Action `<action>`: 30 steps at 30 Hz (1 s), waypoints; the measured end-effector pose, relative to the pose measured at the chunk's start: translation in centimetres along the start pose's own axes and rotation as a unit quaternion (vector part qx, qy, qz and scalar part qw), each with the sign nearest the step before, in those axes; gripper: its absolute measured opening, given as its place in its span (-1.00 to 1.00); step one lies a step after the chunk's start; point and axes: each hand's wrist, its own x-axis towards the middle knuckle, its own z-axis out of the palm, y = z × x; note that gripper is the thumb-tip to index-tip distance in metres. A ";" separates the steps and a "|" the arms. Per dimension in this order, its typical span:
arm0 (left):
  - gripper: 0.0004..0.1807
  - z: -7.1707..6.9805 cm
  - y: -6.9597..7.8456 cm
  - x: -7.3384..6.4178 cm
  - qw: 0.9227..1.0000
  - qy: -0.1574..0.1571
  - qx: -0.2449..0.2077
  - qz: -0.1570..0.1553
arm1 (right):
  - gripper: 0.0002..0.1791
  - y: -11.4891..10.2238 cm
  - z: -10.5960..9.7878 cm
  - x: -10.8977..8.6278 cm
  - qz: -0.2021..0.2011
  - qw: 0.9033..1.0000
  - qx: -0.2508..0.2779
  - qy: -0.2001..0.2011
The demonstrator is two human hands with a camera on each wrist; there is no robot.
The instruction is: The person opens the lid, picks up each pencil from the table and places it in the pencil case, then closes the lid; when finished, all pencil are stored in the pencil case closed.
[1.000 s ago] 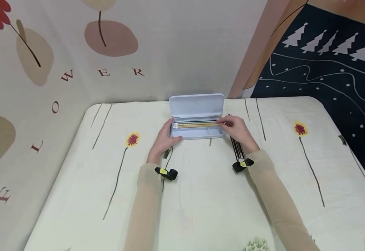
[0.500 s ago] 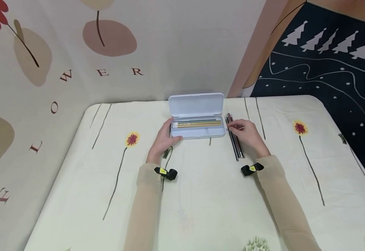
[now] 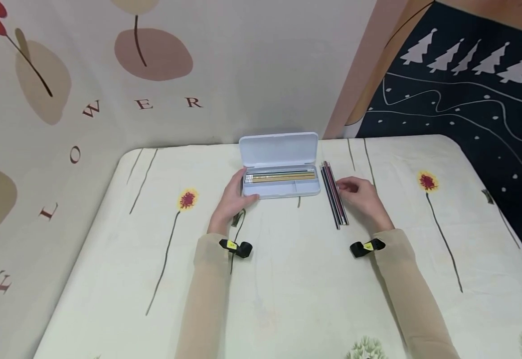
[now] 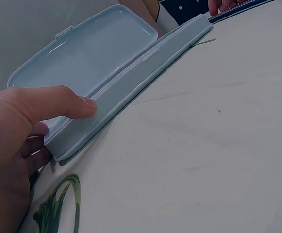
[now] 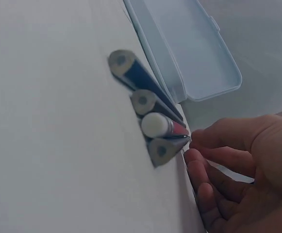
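Note:
The pale blue pencil case (image 3: 265, 189) stands with its lid (image 3: 278, 150) raised. Several pencils (image 3: 283, 176), some yellow, lie inside its back compartment. My left hand (image 3: 232, 202) grips the case's left end, thumb on the front wall and fingers behind the end. Right of the case, several dark and reddish pencils (image 3: 334, 197) lie side by side on the cloth. One shows a white eraser (image 5: 154, 125) between unsharpened ends. My right hand (image 3: 363, 198) is beside this bundle, fingers loosely bent and fingertips at its right edge. Whether they touch a pencil is unclear.
A flower-printed white cloth (image 3: 278, 279) covers the table. A printed backdrop (image 3: 261, 75) rises close behind the open lid, with a dark tree-patterned part (image 3: 458, 94) at the right. Wrist cameras (image 3: 239, 249) sit on both sleeves.
My right hand has moved right, from the pencils inside the case, across the loose bundle, to its right side. The left hand stays on the case.

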 end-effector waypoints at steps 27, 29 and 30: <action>-0.04 -0.1 0.0 -0.1 1.000 0.001 -0.009 -0.003 | -0.67 -0.8 1.1 0.8 0.050 0.997 -0.049 0.024; -0.04 -0.1 0.1 -0.1 1.000 0.001 -0.007 -0.002 | -0.68 -0.8 1.1 0.7 0.047 0.997 -0.049 0.027; -0.04 -0.1 0.1 -0.1 1.000 0.000 -0.005 -0.002 | -0.68 -0.7 1.1 0.7 0.047 0.997 -0.049 0.028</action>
